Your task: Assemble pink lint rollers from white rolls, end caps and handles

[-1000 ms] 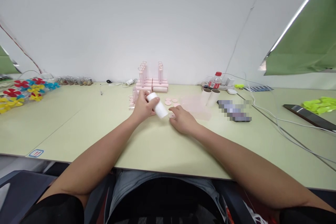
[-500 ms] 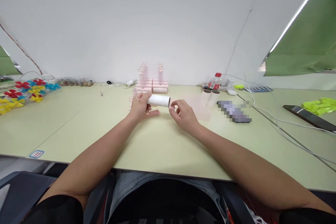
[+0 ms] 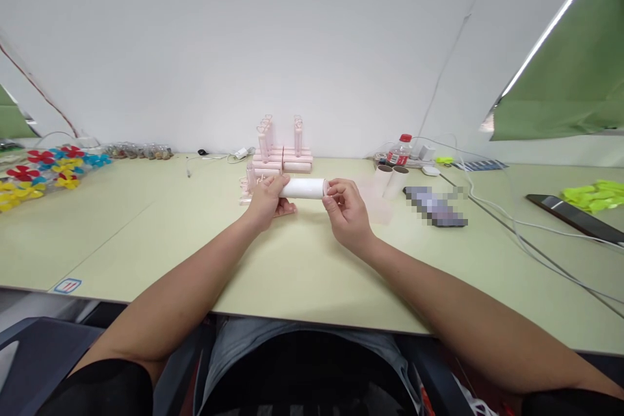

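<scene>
My left hand (image 3: 268, 199) grips a white cardboard tube (image 3: 305, 188) by its left end and holds it level above the table. At the tube's right end, my right hand (image 3: 348, 211) pinches a small pale pink cap (image 3: 326, 188) against the opening. Its fingers partly cover the cap. Beneath and behind the left hand lies a flat pink piece (image 3: 287, 209), mostly hidden. Two more tubes stand upright to the right, one a white tube (image 3: 383, 177) and the other a white tube (image 3: 397, 181), beside a translucent pink sheet (image 3: 377, 205).
Pink lint-roller-like pieces (image 3: 297, 159) stand in rows by the wall. A red-capped bottle (image 3: 400, 153), a pixelated phone-like object (image 3: 435, 208), white cables (image 3: 511, 224) and a dark phone (image 3: 575, 218) lie to the right. Colourful pinwheel flowers (image 3: 53, 172) are far left.
The tube has shifted slightly right and turned level. My right hand has brought the pink cap onto its right end, covering the opening that showed before.
</scene>
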A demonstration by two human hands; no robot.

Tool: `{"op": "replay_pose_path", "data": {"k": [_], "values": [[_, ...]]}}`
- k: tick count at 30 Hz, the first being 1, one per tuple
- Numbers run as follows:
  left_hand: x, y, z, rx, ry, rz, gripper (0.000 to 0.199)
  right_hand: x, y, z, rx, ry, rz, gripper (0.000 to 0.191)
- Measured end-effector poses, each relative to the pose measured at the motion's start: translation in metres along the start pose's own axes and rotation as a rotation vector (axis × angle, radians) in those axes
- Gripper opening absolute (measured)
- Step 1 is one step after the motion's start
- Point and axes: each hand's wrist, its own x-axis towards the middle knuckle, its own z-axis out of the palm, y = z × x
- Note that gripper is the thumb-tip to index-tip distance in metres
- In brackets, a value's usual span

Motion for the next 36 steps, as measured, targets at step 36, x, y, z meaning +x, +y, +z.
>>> {"op": "replay_pose_path", "data": {"k": [36], "values": [[-0.016,0.000,-0.007,0.385,-0.634,0.065,0.091,0.006,0.001,-0.009,0.179,-0.257,0.199,0.052]]}}
